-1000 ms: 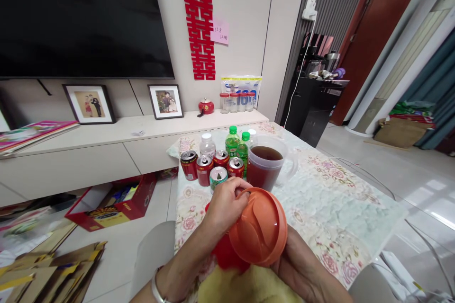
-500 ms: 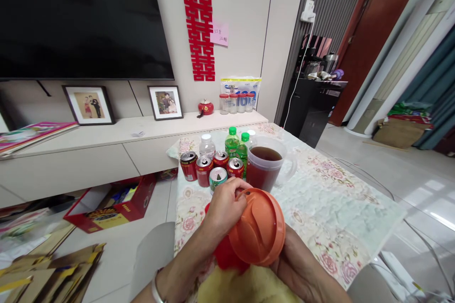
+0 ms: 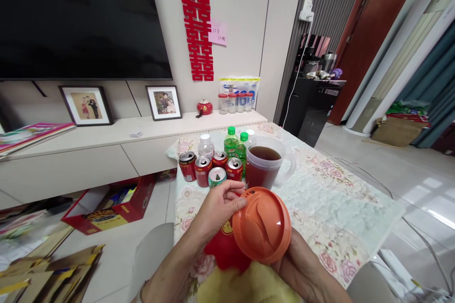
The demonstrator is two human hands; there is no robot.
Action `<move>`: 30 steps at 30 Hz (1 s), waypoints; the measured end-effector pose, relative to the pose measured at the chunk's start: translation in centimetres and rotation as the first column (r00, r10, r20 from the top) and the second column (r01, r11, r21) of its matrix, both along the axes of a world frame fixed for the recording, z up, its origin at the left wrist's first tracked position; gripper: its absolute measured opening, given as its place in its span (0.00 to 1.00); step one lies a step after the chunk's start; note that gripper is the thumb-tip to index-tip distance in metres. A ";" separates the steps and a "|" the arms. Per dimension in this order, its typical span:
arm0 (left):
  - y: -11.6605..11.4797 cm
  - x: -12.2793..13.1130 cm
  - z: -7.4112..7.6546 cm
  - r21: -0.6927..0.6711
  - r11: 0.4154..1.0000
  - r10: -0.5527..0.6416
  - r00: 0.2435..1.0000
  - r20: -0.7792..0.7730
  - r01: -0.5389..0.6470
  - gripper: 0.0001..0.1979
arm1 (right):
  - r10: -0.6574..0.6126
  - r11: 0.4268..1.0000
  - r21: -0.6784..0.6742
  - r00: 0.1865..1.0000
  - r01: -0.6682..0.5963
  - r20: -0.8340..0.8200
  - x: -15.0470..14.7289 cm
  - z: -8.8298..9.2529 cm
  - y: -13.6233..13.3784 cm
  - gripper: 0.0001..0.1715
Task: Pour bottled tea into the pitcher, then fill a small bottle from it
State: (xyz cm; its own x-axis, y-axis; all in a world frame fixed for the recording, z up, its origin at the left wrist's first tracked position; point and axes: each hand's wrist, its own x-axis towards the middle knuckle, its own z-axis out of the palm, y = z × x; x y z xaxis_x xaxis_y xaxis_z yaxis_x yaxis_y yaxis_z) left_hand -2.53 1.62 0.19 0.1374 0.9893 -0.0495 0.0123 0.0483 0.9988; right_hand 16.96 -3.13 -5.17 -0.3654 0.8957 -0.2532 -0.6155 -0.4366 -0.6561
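Note:
My right hand (image 3: 288, 258) grips a round orange pitcher lid (image 3: 262, 225) from below and the right side; most of its fingers are hidden behind the lid. The lid is tilted, its ridged face toward me. My left hand (image 3: 223, 206) pinches the lid's upper left rim, thumb in front, near a small dark slot. Just beyond stands a clear plastic pitcher (image 3: 263, 170) of dark reddish-brown liquid, uncovered. Left of it are several red drink cans (image 3: 203, 171) and a teal can (image 3: 217, 177), opened on top. Beneath my hands lies a red item (image 3: 227, 248) with a gold emblem.
Green-capped bottles (image 3: 232, 142) and a white-capped clear bottle (image 3: 205, 146) stand behind the cans. A flowered cloth (image 3: 320, 199) covers the table. A red box (image 3: 110, 203) and flattened cardboard (image 3: 57, 274) lie on the floor at left. Yellow fluffy material (image 3: 249, 286) is nearest me.
The lid has shifted slightly right in my hands. My left hand's fingers have loosened and lifted a little at the rim, leaving more of the red item and its gold emblem showing.

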 end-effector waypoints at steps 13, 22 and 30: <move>-0.7 1.3 0.3 -0.129 0.986 -0.089 0.991 0.101 0.102 0.24 | -0.075 0.997 0.015 0.996 0.075 0.057 -0.7 2.3 -0.1 0.25; -0.7 1.4 0.9 -0.162 0.977 -0.097 0.969 0.228 0.136 0.27 | -0.062 0.998 0.007 0.998 0.062 0.030 -0.6 3.5 0.3 0.18; -0.1 0.3 -0.6 0.011 0.995 -0.096 0.964 0.249 0.097 0.57 | -0.166 0.986 -0.009 0.986 0.166 0.031 0.8 2.8 0.4 0.24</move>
State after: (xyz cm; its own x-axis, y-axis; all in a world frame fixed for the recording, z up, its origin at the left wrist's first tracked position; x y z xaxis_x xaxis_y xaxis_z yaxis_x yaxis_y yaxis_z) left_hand -2.27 1.53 -0.44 0.2403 0.9707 -0.0033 -0.2317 0.0607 0.9709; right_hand 17.77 -2.77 -2.39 -0.2038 0.9403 -0.2725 -0.6603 -0.3375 -0.6709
